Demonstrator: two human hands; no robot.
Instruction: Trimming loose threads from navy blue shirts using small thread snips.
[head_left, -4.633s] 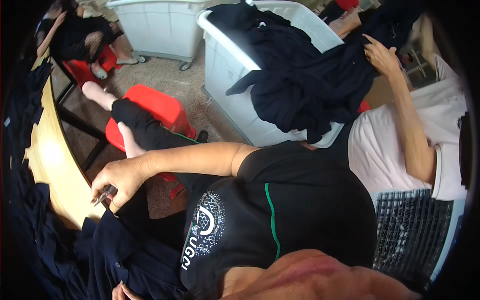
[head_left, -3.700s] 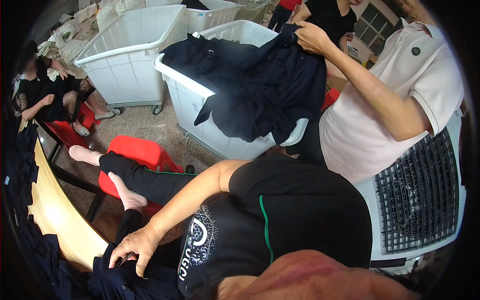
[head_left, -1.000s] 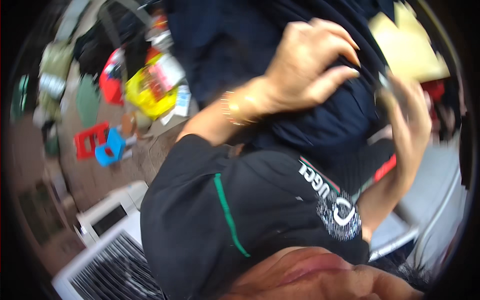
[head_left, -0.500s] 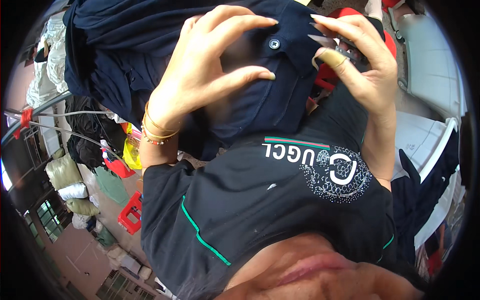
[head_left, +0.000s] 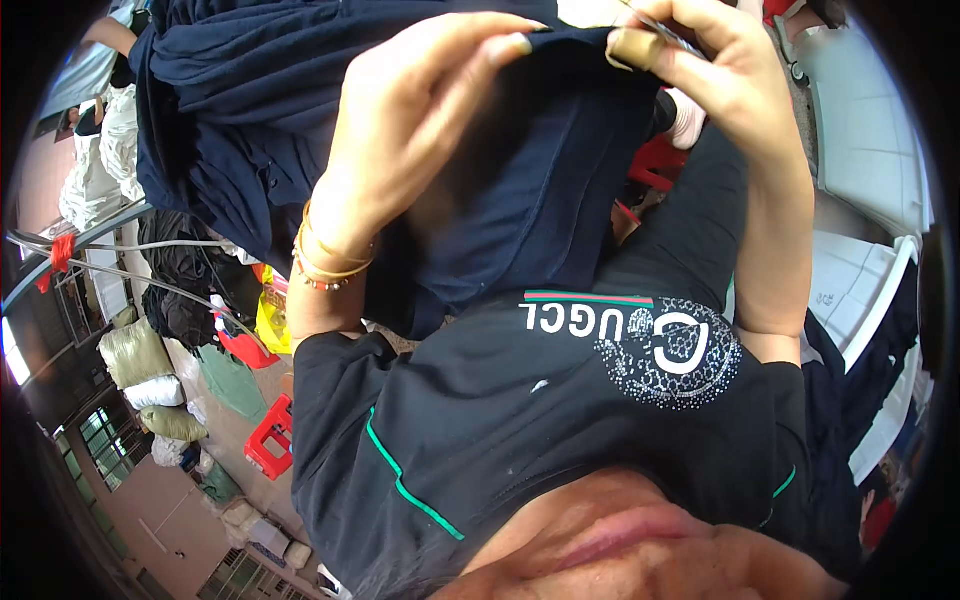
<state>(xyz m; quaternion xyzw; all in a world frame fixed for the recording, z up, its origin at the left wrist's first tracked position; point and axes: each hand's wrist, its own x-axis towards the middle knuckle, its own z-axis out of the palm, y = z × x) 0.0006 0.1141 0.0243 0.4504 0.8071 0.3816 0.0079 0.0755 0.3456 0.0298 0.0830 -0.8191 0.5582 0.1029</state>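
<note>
Navy garment (head_left: 540, 190) held up taut between both hands.
I see left hand (head_left: 420, 120) fingers curled pinching its edge; right hand (head_left: 710, 70), thimble-capped finger, pinches alongside, apparently for close inspection.

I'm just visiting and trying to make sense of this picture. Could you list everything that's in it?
Dark garment: one, navy, held up between both hands, centre top.
More navy clothes: a pile, upper left.
Small metal tool: one, silvery, at the right hand's fingertips; its kind cannot be told.
Thumb guard: one, tan, on the right thumb.
Bangles: several, gold, one beaded, on the left wrist.
Stool: one, red, floor lower left.
Sacks: a few, green and white, far left.
Bin: one, white, right edge.
Black top: one, green piping, worn by the person.
Left hand: gripping the garment.
Right hand: pinching the garment's top edge.
</note>
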